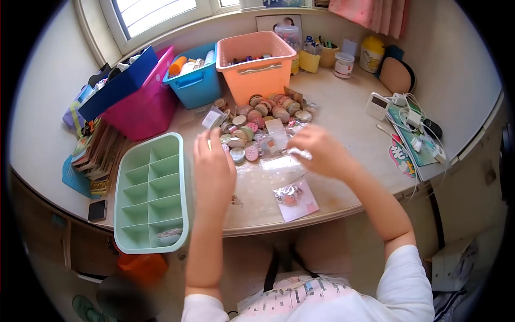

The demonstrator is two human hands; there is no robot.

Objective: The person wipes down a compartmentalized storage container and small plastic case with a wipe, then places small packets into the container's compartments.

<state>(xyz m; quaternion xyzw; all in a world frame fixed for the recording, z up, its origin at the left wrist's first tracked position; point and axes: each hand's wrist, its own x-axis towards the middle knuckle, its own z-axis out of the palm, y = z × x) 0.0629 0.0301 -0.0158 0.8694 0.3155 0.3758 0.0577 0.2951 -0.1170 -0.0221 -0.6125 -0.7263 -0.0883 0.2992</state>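
A pile of washi tape rolls [263, 110] and small plastic packets lies on the desk in front of me. My left hand [213, 167] is at the pile's left edge, fingers stretched out and apart, with nothing visible in them. At the pile's right side, my right hand [323, 153] has its fingers closed on a shiny clear plastic bag [301, 155], partly hidden by the fingertips. A flat clear packet [280, 163] lies just left of it. Closer to me rests a pink card packet [296, 201] with small charms or stickers in it.
A mint green divided box [186, 214] stands at left, a bagged item in its nearest right compartment. Behind are pink [137, 110], blue [197, 91] and orange bins [257, 80]. Chargers and cables [414, 118] lie at right; a phone [97, 211] sits at the left edge.
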